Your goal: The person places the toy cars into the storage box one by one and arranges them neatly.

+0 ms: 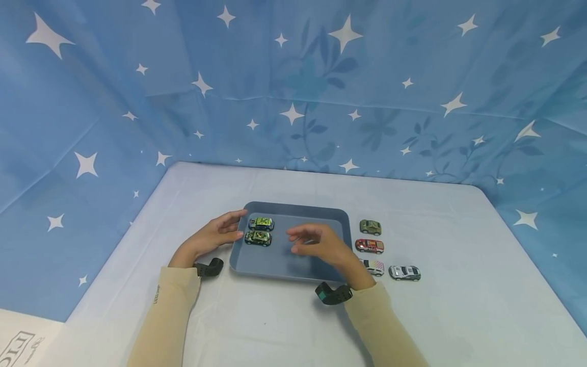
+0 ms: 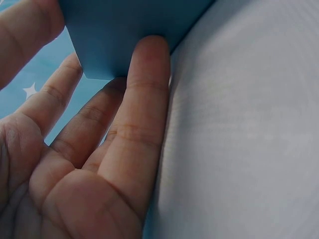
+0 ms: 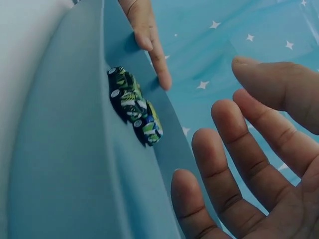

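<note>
A blue-grey tray (image 1: 293, 272) lies on the table with two toy cars at its left end. The farther one is a yellow-green toy car (image 1: 261, 223); beside it, nearer the person, sits a dark green camouflage toy car (image 1: 258, 238). My left hand (image 1: 213, 235) touches the tray's left side, its fairly straight fingers against the outer wall (image 2: 114, 45) in the left wrist view. Over the middle of the tray hovers my right hand (image 1: 321, 244), fingers loosely bent and apart, with nothing between them in the right wrist view.
Right of the tray stand an olive green toy car (image 1: 370, 227), a red toy car (image 1: 369, 246), a white and pink toy car (image 1: 373, 267) partly behind the right wrist, and a silver toy car (image 1: 404, 272). A blue star-patterned curtain (image 1: 293, 76) rises behind the white table (image 1: 458, 306).
</note>
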Action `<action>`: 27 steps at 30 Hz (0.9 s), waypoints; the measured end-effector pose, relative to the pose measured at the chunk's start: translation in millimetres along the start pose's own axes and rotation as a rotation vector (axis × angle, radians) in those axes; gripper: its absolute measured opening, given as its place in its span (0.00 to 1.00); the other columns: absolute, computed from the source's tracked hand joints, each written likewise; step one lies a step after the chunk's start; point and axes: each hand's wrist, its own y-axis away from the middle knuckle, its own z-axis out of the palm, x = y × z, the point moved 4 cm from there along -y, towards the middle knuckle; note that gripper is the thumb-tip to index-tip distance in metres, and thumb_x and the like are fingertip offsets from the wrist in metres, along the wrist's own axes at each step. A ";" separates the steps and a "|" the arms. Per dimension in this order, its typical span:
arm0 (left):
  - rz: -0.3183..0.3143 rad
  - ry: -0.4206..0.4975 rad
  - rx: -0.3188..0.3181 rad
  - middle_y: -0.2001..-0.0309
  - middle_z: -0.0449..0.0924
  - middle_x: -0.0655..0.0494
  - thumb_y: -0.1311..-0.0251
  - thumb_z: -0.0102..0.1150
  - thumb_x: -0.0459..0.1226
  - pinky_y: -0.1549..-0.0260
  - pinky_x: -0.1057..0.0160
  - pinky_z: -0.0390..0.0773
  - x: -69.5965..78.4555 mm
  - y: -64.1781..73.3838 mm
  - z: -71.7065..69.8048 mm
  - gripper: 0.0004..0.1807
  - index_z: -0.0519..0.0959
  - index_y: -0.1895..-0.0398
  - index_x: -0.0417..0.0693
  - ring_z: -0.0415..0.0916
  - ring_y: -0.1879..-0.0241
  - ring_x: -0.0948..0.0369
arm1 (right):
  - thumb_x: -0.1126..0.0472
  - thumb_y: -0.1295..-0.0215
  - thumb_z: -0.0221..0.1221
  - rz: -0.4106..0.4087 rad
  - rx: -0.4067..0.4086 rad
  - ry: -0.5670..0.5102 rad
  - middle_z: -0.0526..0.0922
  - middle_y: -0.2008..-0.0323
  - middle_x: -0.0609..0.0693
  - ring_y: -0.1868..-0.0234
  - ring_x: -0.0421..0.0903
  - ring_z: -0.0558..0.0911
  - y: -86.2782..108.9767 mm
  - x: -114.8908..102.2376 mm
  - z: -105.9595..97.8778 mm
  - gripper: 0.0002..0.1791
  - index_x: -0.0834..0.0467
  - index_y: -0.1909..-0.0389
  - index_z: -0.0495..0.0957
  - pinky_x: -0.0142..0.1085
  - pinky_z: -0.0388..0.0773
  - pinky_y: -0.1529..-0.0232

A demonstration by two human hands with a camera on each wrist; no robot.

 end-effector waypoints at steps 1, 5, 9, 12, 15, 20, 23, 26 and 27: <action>-0.001 0.000 0.000 0.14 0.47 0.34 0.21 0.62 0.39 0.25 0.35 0.65 0.1 -0.2 0.2 0.41 0.54 0.13 0.40 0.46 0.17 0.31 | 0.68 0.31 0.69 -0.002 0.004 0.003 0.85 0.43 0.70 0.49 0.48 0.84 1.1 0.7 -1.2 0.25 0.74 0.36 0.80 0.41 0.83 0.47; 0.000 -0.004 0.000 0.14 0.47 0.34 0.21 0.62 0.39 0.25 0.35 0.65 0.8 -1.2 0.6 0.41 0.54 0.13 0.40 0.47 0.17 0.31 | 0.68 0.30 0.69 0.001 0.019 0.009 0.85 0.44 0.70 0.50 0.48 0.84 5.7 2.3 -6.1 0.24 0.74 0.36 0.80 0.40 0.83 0.48; 0.004 -0.006 -0.001 0.14 0.47 0.34 0.21 0.62 0.39 0.25 0.34 0.65 1.3 -2.1 1.2 0.41 0.54 0.13 0.40 0.47 0.17 0.31 | 0.67 0.30 0.69 0.004 0.023 0.006 0.85 0.44 0.70 0.50 0.48 0.84 10.1 3.0 -11.1 0.25 0.74 0.36 0.80 0.38 0.84 0.48; 0.001 -0.009 0.000 0.14 0.47 0.34 0.21 0.62 0.39 0.25 0.34 0.64 0.9 -1.9 1.6 0.41 0.55 0.13 0.40 0.47 0.17 0.31 | 0.67 0.30 0.69 0.000 0.016 0.008 0.84 0.43 0.71 0.49 0.48 0.84 13.5 4.9 -15.3 0.25 0.74 0.36 0.79 0.38 0.85 0.48; -0.001 -0.019 0.002 0.14 0.47 0.33 0.21 0.62 0.39 0.24 0.34 0.63 0.3 -0.8 1.2 0.41 0.55 0.13 0.40 0.47 0.17 0.31 | 0.68 0.30 0.69 -0.008 0.017 0.027 0.84 0.43 0.70 0.49 0.48 0.84 17.3 7.4 -20.2 0.24 0.73 0.36 0.80 0.37 0.85 0.48; -0.001 -0.034 0.002 0.14 0.47 0.33 0.20 0.62 0.40 0.24 0.32 0.61 0.7 0.4 0.7 0.41 0.55 0.13 0.41 0.47 0.18 0.30 | 0.67 0.29 0.70 -0.015 0.052 0.062 0.86 0.44 0.69 0.49 0.47 0.85 24.5 9.1 -29.5 0.24 0.73 0.37 0.81 0.37 0.85 0.48; -0.002 -0.033 0.004 0.14 0.47 0.33 0.20 0.62 0.41 0.25 0.32 0.62 1.3 0.8 0.2 0.41 0.55 0.13 0.42 0.47 0.18 0.30 | 0.66 0.28 0.69 -0.007 0.072 0.073 0.86 0.45 0.69 0.49 0.48 0.85 29.4 9.4 -35.0 0.23 0.73 0.37 0.81 0.37 0.85 0.48; -0.009 -0.031 0.005 0.14 0.47 0.33 0.20 0.62 0.41 0.25 0.32 0.62 0.6 1.2 0.3 0.41 0.55 0.13 0.42 0.47 0.17 0.30 | 0.66 0.27 0.69 0.003 0.081 0.080 0.86 0.45 0.69 0.48 0.49 0.86 34.1 11.0 -40.2 0.23 0.73 0.37 0.81 0.36 0.85 0.48; -0.010 -0.028 0.005 0.14 0.47 0.33 0.20 0.62 0.41 0.25 0.32 0.62 0.5 1.4 0.7 0.41 0.55 0.13 0.42 0.47 0.17 0.30 | 0.66 0.27 0.68 0.004 0.083 0.085 0.86 0.45 0.69 0.48 0.49 0.86 35.8 11.6 -41.8 0.23 0.73 0.37 0.81 0.36 0.85 0.48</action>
